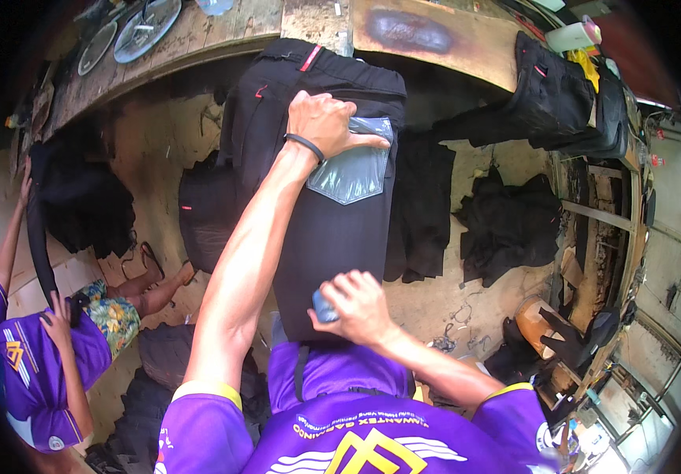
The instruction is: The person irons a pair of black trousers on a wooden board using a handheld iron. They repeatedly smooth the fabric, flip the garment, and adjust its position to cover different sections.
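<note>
A cluttered workroom has a pale, scuffed floor (pixel 423 304) and a worn wooden bench (pixel 190 35). Black pants (pixel 332 261) stretch out in front of the person, waist end toward the bench, with a glossy grey patch (pixel 348 175), pocket-shaped, on top. The left hand (pixel 320 124) lies across the patch's upper part, thumb spread from bent fingers; the right hand (pixel 358 310), below, is closed round a blue-grey block (pixel 324 308). A red tag (pixel 311 58) marks the waistband (pixel 356 77). The purple shirt (pixel 309 438) bears white lettering (pixel 415 421) and a yellow emblem (pixel 376 454). At left, a co-worker (pixel 56 363) holds black cloth (pixel 88 201).
</note>
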`<control>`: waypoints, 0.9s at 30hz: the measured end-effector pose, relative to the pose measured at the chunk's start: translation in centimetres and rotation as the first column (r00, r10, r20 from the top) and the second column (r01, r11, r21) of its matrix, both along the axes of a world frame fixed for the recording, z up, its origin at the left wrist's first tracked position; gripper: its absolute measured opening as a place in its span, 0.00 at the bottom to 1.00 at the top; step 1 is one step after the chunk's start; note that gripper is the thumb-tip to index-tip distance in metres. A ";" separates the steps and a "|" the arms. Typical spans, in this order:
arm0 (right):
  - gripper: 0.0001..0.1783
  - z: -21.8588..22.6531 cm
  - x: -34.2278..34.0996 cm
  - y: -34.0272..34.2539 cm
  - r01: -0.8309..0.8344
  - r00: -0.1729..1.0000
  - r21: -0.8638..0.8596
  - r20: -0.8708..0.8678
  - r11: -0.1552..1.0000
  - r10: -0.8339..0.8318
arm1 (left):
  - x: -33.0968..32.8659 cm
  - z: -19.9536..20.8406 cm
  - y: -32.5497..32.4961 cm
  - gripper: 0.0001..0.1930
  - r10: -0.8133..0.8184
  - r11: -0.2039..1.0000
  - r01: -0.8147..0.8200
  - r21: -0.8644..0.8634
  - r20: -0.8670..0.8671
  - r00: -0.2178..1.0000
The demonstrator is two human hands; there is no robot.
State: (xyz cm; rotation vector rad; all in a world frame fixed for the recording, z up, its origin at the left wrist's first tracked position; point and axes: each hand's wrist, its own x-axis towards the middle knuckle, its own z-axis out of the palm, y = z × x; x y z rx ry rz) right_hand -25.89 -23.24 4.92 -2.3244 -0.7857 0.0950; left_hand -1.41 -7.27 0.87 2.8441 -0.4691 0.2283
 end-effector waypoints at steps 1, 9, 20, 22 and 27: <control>0.24 0.1 1.5 -0.1 0.054 0.996 -0.025 0.078 0.998 -0.052 | 0.0 0.1 0.0 0.46 0.004 1.000 -0.004 -0.019 0.005 1.000; 0.23 1.1 1.9 -1.3 0.002 0.999 -0.017 -0.042 1.000 -0.003 | 0.0 0.3 -0.1 0.47 0.029 1.000 -0.029 -0.008 0.002 1.000; 0.23 2.2 1.9 2.5 0.221 0.974 -0.113 0.072 0.969 -0.214 | 0.2 -0.4 0.3 0.45 -0.029 0.998 0.035 -0.050 0.109 0.994; 0.23 1.8 2.6 4.2 0.356 0.925 -0.143 0.196 0.923 -0.326 | 0.0 -0.5 0.2 0.45 -0.040 0.996 0.046 -0.074 0.076 0.996; 0.25 2.9 -1.7 5.5 0.096 0.983 -0.223 -0.129 0.970 -0.127 | 0.3 -0.7 0.3 0.46 -0.082 0.990 0.088 -0.112 0.057 0.995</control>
